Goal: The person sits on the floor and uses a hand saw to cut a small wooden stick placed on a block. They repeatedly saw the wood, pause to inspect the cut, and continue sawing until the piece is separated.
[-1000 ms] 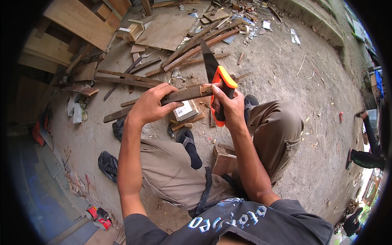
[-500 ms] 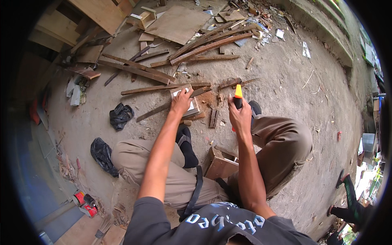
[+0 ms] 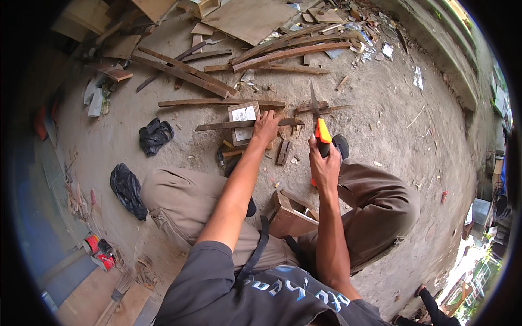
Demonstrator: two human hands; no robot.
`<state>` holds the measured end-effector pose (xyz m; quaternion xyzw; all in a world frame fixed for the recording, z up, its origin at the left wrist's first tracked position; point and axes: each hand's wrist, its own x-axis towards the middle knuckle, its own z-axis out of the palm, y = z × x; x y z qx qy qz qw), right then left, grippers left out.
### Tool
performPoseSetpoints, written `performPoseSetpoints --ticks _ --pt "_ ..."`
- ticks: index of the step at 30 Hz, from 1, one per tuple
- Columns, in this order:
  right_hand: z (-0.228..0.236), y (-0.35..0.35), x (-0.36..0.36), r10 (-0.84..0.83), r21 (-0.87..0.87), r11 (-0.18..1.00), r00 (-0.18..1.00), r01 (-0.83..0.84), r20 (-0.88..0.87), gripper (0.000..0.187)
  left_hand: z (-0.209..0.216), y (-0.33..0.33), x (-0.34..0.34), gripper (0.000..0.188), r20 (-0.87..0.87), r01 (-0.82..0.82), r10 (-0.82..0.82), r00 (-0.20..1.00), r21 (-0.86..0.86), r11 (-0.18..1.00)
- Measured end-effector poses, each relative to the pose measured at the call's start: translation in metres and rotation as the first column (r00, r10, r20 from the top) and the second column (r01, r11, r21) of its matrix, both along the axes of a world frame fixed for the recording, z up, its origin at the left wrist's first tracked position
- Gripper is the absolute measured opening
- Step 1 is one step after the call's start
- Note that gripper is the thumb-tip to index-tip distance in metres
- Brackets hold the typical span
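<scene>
My left hand (image 3: 266,129) presses down with its fingers closed around a thin dark wooden strip (image 3: 223,125). The strip lies nearly level across a small wooden block with a white panel (image 3: 243,113), its right end sticking out past the block. In my right hand (image 3: 325,162) is a handsaw (image 3: 323,130) with an orange and black handle. Its narrow blade points away from me, just right of the strip's end and apart from it. A short offcut (image 3: 284,152) lies on the ground between my hands.
Long wooden strips (image 3: 293,54) and a plywood sheet (image 3: 250,22) lie on the far ground. Two black plastic bags (image 3: 156,136) sit at left. A small wooden box (image 3: 293,214) stands between my legs. A hammer (image 3: 221,157) lies beside the block.
The wooden strip has swung from a slant to nearly level, its free end now farther right. My left hand has moved right with it. The saw's blade now shows more fully.
</scene>
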<state>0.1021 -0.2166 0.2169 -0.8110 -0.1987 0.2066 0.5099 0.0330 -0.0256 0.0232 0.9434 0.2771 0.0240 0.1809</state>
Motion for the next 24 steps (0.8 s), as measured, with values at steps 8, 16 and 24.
performPoseSetpoints --ticks 8,16,24 --pt "-0.007 -0.007 0.002 -0.015 0.003 1.0 0.997 0.016 -0.075 0.036 -0.004 0.018 -0.053 0.038 0.085 -0.149 0.155 0.984 -0.072 0.986" --pt "0.003 -0.008 -0.046 0.089 0.047 0.996 0.98 -0.082 -0.176 0.038 -0.016 0.03 -0.091 0.045 0.203 -0.308 0.308 0.93 -0.029 0.951" --pt "0.017 -0.01 -0.072 0.197 0.124 0.974 0.979 -0.189 -0.052 0.031 -0.016 0.03 -0.075 0.044 0.302 -0.332 0.35 0.887 -0.111 0.937"
